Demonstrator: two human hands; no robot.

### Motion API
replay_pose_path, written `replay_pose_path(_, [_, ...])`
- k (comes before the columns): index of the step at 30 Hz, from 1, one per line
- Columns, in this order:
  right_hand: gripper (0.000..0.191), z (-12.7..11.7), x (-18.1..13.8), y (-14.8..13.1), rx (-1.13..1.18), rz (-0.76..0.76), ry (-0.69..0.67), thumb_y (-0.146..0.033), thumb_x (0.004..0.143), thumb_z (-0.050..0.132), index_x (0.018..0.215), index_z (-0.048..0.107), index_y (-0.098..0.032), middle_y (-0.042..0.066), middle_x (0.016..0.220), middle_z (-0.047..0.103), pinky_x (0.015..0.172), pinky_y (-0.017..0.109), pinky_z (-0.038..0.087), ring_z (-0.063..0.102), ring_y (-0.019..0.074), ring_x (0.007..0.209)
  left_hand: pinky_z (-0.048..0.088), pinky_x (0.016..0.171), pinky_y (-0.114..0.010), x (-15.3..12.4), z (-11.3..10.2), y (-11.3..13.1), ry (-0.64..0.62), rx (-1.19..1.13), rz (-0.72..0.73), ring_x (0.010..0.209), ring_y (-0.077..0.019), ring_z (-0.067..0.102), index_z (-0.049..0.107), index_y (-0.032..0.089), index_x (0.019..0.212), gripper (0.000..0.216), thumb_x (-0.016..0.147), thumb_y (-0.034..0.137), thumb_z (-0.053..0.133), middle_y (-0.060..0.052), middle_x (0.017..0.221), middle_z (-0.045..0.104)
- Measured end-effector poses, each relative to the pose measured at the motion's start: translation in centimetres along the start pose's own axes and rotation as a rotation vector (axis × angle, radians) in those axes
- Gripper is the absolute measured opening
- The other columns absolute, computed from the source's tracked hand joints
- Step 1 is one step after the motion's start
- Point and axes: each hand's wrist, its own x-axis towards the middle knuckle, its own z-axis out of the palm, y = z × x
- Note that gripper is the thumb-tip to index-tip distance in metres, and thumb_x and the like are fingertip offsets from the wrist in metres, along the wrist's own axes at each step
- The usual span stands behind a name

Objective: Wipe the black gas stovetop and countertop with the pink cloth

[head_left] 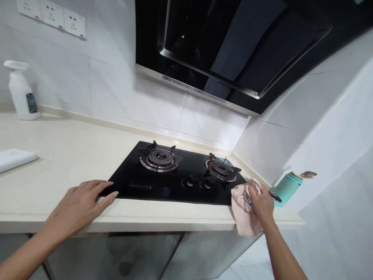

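My left hand (83,202) lies flat and open on the cream countertop (58,171), fingertips touching the front left corner of the black glass gas hob (175,182). My right hand (262,202) is closed on a pale pink cloth (243,210) at the hob's front right corner, and the cloth hangs down over the counter edge. The hob has two burners (159,157) and two knobs (198,182) near its front.
A teal metal cup (284,189) lies on its side just right of my right hand, its lid (309,174) beside it. A white spray bottle (21,91) stands at the back left, a flat white object (14,158) at the left edge. A black range hood (233,46) hangs overhead.
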Motion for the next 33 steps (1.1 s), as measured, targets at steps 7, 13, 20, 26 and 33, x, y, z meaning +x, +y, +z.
replay_pose_path(7, [0.071, 2.6, 1.7, -0.7, -0.180, 0.021, -0.306, -0.070, 0.100, 0.030, 0.148, 0.063, -0.029, 0.017, 0.150, 0.059, 0.115, 0.069, 0.036, 0.054, 0.0432, 0.138, 0.049, 0.106, -0.053, -0.2, 0.3, -0.4, 0.046, 0.005, -0.009, 0.133, -0.0352, 0.063, 0.074, 0.019, 0.133, 0.074, 0.093, 0.068, 0.035, -0.014, 0.136, 0.073])
replay_pose_path(13, [0.072, 2.8, -1.1, 2.0, -0.348, -0.280, -0.431, -0.072, 0.096, 0.048, 0.161, 0.045, -0.042, 0.007, 0.169, 0.041, 0.115, 0.064, 0.039, 0.041, 0.0396, 0.150, 0.052, 0.103, -0.054, -0.3, 0.1, -0.4, 0.062, 0.002, -0.011, 0.128, -0.0362, 0.066, 0.076, 0.020, 0.130, 0.076, 0.091, 0.071, 0.035, -0.013, 0.134, 0.075])
replay_pose_path(20, [0.056, 3.5, 3.0, 0.8, -0.373, -0.043, -0.368, -0.057, 0.105, 0.034, 0.149, 0.061, -0.034, 0.013, 0.146, 0.061, 0.108, 0.062, 0.042, 0.053, 0.0384, 0.133, 0.054, 0.102, -0.055, -0.1, -0.7, 0.1, 0.042, 0.001, -0.027, 0.125, -0.0368, 0.068, 0.077, 0.020, 0.129, 0.078, 0.088, 0.073, 0.036, -0.012, 0.133, 0.076])
replay_pose_path(26, [0.059, 6.1, 7.3, -0.4, -0.336, 0.170, -0.333, -0.050, 0.107, 0.027, 0.145, 0.062, -0.022, 0.021, 0.143, 0.060, 0.107, 0.063, 0.037, 0.052, 0.0404, 0.134, 0.052, 0.105, -0.054, -0.1, -0.9, 0.1, 0.028, -0.007, -0.045, 0.128, -0.0368, 0.066, 0.076, 0.023, 0.128, 0.073, 0.088, 0.071, 0.039, -0.012, 0.134, 0.075])
replay_pose_path(33, [0.064, 5.5, 7.5, -0.2, -0.295, 0.144, -0.382, -0.064, 0.104, 0.035, 0.143, 0.063, -0.022, 0.021, 0.141, 0.061, 0.110, 0.062, 0.035, 0.055, 0.0405, 0.133, 0.053, 0.100, -0.055, -0.1, -1.1, 0.3, 0.028, 0.022, 0.012, 0.126, -0.0384, 0.066, 0.077, 0.024, 0.128, 0.066, 0.090, 0.063, 0.039, -0.014, 0.132, 0.076])
